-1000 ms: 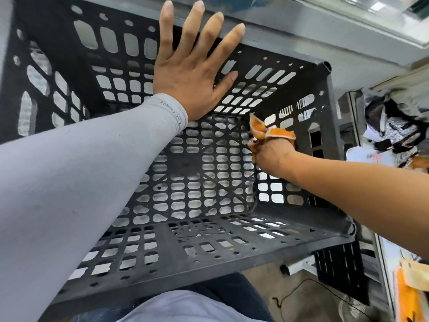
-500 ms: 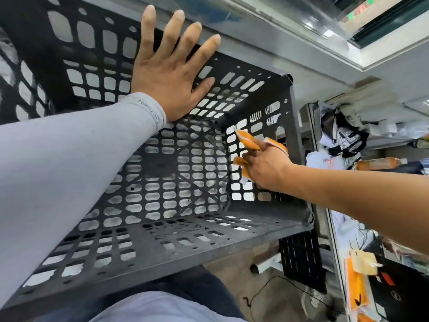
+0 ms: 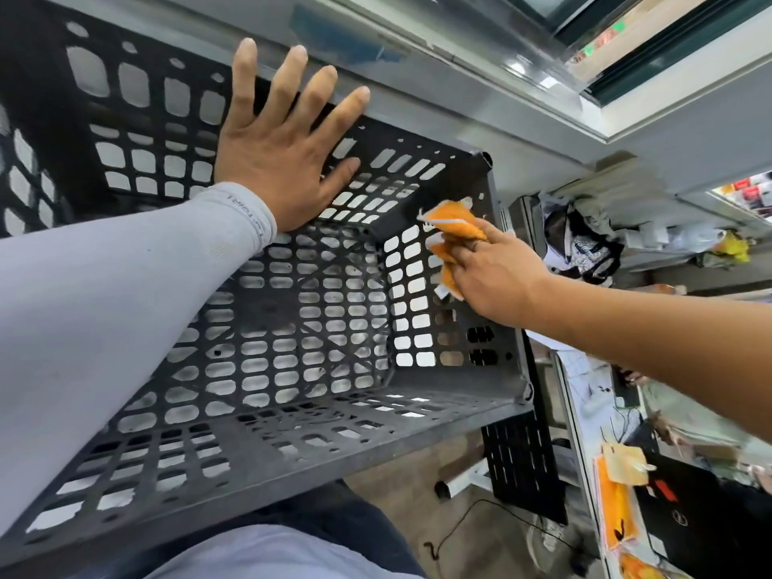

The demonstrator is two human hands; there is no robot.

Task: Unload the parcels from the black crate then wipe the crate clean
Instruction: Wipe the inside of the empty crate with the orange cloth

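Observation:
The black perforated crate (image 3: 292, 436) fills most of the view, tipped so its open side faces me, with nothing inside it. My left hand (image 3: 280, 156), in a grey sleeve, lies flat with spread fingers against the crate's far wall near its rim. My right hand (image 3: 497, 273) holds an orange cloth (image 3: 453, 227) bunched against the inside of the crate's right wall, near the upper corner.
A grey metal counter edge (image 3: 459, 73) runs behind the crate. To the right sit dark bags (image 3: 585, 240), a black laptop (image 3: 685, 516) and orange packets (image 3: 616, 507). A second black perforated panel (image 3: 522, 465) and a cable (image 3: 468, 524) lie on the floor below.
My right hand has moved the orange cloth up the right wall toward the upper corner. The left hand stays flat on the far wall. The view has shifted left.

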